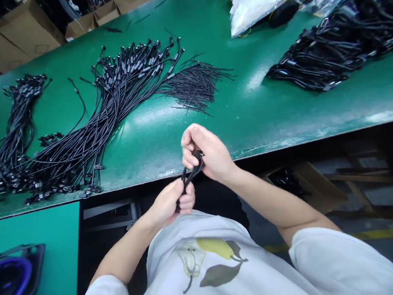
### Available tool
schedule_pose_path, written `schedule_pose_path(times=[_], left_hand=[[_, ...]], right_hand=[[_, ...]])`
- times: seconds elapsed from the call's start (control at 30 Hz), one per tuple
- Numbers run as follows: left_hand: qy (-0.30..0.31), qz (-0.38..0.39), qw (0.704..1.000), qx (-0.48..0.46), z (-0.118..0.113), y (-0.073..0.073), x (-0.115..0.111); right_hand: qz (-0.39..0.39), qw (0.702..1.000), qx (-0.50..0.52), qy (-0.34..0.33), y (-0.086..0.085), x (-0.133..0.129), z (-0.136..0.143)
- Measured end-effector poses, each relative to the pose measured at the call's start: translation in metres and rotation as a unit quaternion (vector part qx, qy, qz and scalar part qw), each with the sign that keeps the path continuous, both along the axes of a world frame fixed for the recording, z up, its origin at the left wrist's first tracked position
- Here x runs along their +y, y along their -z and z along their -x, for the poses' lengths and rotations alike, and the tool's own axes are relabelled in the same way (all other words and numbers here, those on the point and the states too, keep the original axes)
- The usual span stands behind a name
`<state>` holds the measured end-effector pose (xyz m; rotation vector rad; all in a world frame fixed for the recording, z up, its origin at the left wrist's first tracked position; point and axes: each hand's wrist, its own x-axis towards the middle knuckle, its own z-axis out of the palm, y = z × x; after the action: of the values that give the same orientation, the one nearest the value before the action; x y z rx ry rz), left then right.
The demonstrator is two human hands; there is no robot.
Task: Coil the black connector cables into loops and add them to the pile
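Close to my body, just off the table's front edge, both hands grip a folded black cable (189, 178). Its lower part passes through the closed fingers of my left hand (173, 200). Higher and to the right, my right hand (207, 151) pinches the upper end, its fingers curled and partly hiding the connector. Beyond my hands lies a pile of thin black ties (194, 85). To its left spreads a big bundle of loose black cables (110, 104) with plugs at the ends. A heap of coiled black cables (328, 48) rests at the right.
The green table (148, 147) runs across the view. Another cable bundle (22, 117) lies far left. White plastic bags (253, 7) sit at the back, and cardboard boxes (28, 31) stand behind the table. A blue-rimmed object (15, 282) occupies a lower green surface.
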<state>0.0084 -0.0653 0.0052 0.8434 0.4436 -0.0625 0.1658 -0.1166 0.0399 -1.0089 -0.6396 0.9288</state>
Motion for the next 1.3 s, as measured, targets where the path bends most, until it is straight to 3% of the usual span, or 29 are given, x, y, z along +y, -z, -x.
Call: schedule_pose_path(times=[0.07,0.13,0.23,0.3,0.33,0.4,0.6,0.7,0.8,0.87,0.9,1.0,1.07,1.13,1.23,1.3], left_hand=[[-0.047,-0.037,0.998,0.036,0.0,-0.001,0.005],[-0.043,-0.119,0.99,0.056,0.001,-0.002,0.013],[0.056,-0.275,0.958,0.069,0.004,-0.011,0.023],[0.124,-0.383,0.913,0.064,0.006,-0.02,0.028],[0.152,-0.429,0.889,0.058,0.007,-0.025,0.029],[0.2,-0.488,0.848,0.049,0.006,-0.031,0.031],[0.246,-0.56,0.786,0.088,-0.004,-0.027,0.03],[0.266,-0.61,0.744,0.068,-0.011,-0.022,0.031],[0.242,-0.637,0.73,0.052,-0.016,-0.018,0.033],[0.197,-0.626,0.752,0.066,-0.019,-0.016,0.034],[0.181,-0.595,0.78,0.074,-0.021,-0.016,0.035],[0.18,-0.417,0.888,0.077,-0.026,-0.017,0.039],[0.189,-0.327,0.923,0.071,-0.03,-0.018,0.043],[0.192,-0.324,0.924,0.073,-0.033,-0.018,0.048],[0.178,-0.41,0.89,0.086,-0.036,-0.019,0.054],[0.163,-0.419,0.888,0.092,-0.038,-0.021,0.058]], right_hand=[[0.005,0.981,-0.193,-0.01,-0.003,-0.009,-0.014],[-0.002,0.912,-0.405,-0.064,0.0,-0.017,-0.023],[-0.021,0.737,-0.657,-0.156,0.013,-0.028,-0.022],[-0.015,0.622,-0.765,-0.166,0.023,-0.036,-0.015],[-0.012,0.579,-0.8,-0.16,0.026,-0.04,-0.011],[-0.012,0.526,-0.841,-0.129,0.028,-0.047,-0.005],[-0.071,0.426,-0.901,-0.042,0.029,-0.053,-0.008],[-0.104,0.397,-0.911,-0.03,0.033,-0.047,-0.016],[-0.093,0.414,-0.905,-0.026,0.034,-0.039,-0.026],[-0.085,0.436,-0.896,-0.028,0.032,-0.034,-0.033],[-0.088,0.445,-0.891,-0.033,0.03,-0.031,-0.037],[-0.125,0.446,-0.884,-0.062,0.02,-0.025,-0.049],[-0.142,0.432,-0.887,-0.078,0.015,-0.024,-0.052],[-0.13,0.424,-0.893,-0.081,0.013,-0.023,-0.05],[-0.073,0.426,-0.899,-0.075,0.013,-0.021,-0.046],[-0.065,0.422,-0.902,-0.072,0.011,-0.017,-0.047]])
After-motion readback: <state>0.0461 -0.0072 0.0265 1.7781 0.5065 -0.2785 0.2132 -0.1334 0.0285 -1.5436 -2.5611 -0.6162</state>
